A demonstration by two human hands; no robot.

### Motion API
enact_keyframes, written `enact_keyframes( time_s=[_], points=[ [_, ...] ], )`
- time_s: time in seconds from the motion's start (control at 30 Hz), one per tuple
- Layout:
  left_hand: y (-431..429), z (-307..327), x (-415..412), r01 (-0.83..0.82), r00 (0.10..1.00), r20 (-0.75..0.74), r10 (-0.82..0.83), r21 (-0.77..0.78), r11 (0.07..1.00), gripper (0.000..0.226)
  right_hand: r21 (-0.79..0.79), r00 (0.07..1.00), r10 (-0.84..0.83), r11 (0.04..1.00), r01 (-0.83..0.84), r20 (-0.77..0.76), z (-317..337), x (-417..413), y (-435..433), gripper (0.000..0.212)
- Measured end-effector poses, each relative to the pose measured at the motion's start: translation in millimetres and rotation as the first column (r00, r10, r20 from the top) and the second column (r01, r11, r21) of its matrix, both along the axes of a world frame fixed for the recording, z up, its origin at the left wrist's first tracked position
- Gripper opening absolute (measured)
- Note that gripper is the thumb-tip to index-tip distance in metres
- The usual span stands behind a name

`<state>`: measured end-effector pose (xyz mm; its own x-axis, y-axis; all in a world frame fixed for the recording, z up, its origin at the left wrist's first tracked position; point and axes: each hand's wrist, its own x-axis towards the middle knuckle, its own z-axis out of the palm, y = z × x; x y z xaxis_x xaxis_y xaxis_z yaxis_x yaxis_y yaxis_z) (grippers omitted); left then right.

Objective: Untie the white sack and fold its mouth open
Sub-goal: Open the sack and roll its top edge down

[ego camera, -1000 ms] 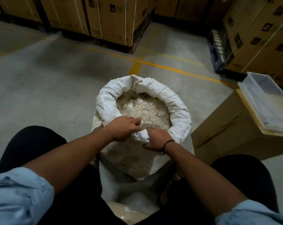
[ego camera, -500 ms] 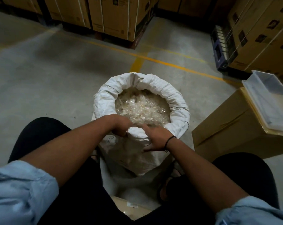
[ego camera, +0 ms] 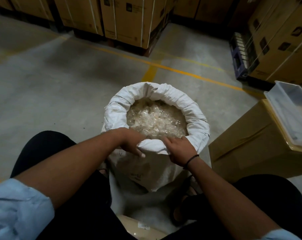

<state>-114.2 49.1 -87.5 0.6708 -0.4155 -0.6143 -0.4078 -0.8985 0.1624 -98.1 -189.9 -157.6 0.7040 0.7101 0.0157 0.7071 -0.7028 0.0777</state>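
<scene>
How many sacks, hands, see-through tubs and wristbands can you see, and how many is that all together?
White sack: 1
Hands: 2, left hand and right hand
Clear plastic tub: 1
Black wristband: 1
Total: 5

Cardboard box (ego camera: pixel 250 144), clear tray (ego camera: pixel 292 108).

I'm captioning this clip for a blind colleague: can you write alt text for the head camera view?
Both hands, left hand and right hand, grip the near rolled rim of an open white sack full of clear wrapped pieces, standing on a concrete floor between the person's knees.
</scene>
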Motion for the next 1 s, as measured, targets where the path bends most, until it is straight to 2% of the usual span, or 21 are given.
enact_keyframes(
  time_s=[0.03,0.07,0.1,0.13,0.17,0.23,0.27,0.3,0.4,0.47,0.53,0.6,0.67,0.77,0.9,0.97,1.0],
  points=[
    [5,5,6,-0.042,0.997,-0.062,0.041,-0.027,0.999,0.064,-0.055,0.991,-0.019,0.998,0.012,-0.131,6,4,2,0.069],
    [11,11,15,-0.098,0.994,-0.043,0.096,-0.071,0.993,0.065,-0.103,0.963,-0.040,0.995,0.013,-0.267,18,10,4,0.088],
    [17,18,26,-0.170,0.983,0.038,0.177,-0.147,0.974,0.065,-0.121,0.930,-0.052,0.993,0.008,-0.364,31,17,5,0.109],
    [23,25,39,-0.233,0.950,0.150,0.274,-0.242,0.942,0.064,-0.075,0.917,-0.042,0.997,0.013,-0.396,46,23,7,0.122],
    [28,31,52,-0.265,0.896,0.266,0.355,-0.322,0.909,0.060,0.037,0.921,-0.027,0.998,0.045,-0.389,60,29,8,0.126],
    [38,38,71,-0.268,0.806,0.426,0.411,-0.356,0.895,0.049,0.284,0.956,-0.059,0.948,0.143,-0.288,77,45,7,0.120],
    [43,36,79,-0.264,0.796,0.459,0.396,-0.326,0.908,0.047,0.351,0.968,-0.111,0.918,0.186,-0.224,81,55,7,0.116],
    [45,31,82,-0.264,0.798,0.471,0.376,-0.288,0.921,0.049,0.356,0.971,-0.179,0.907,0.225,-0.158,82,64,5,0.114],
    [46,4,101,-0.307,0.777,0.511,0.367,-0.201,0.930,0.071,0.157,0.919,-0.390,0.905,0.395,-0.067,67,96,-9,0.114],
    [42,-6,125,-0.355,0.751,0.523,0.404,-0.196,0.914,0.081,0.040,0.882,-0.461,0.884,0.466,-0.092,50,117,-20,0.114],
    [39,-16,149,-0.367,0.742,0.541,0.396,-0.168,0.915,0.086,-0.005,0.833,-0.533,0.843,0.538,-0.149,35,139,-24,0.106],
    [40,-38,168,-0.361,0.745,0.558,0.366,-0.125,0.924,0.092,0.020,0.776,-0.601,0.788,0.615,-0.193,22,160,-17,0.097],
    [43,-61,181,-0.419,0.750,0.520,0.408,-0.103,0.902,0.101,0.039,0.735,-0.646,0.745,0.666,-0.204,10,177,-4,0.093],
    [39,-81,198,-0.475,0.734,0.519,0.438,-0.069,0.877,0.105,0.041,0.734,-0.657,0.740,0.672,-0.171,-6,193,4,0.084],
    [47,-89,217,-0.419,0.724,0.581,0.372,-0.058,0.906,0.088,0.174,0.697,-0.675,0.677,0.715,-0.240,-9,215,2,0.075],
    [57,-93,223,-0.353,0.753,0.563,0.340,-0.091,0.931,0.073,0.247,0.613,-0.694,0.562,0.789,-0.378,-1,224,-2,0.073],
    [59,-89,225,-0.322,0.779,0.510,0.364,-0.171,0.931,0.066,0.288,0.551,-0.688,0.470,0.834,-0.473,7,230,-5,0.072]
  ],
)
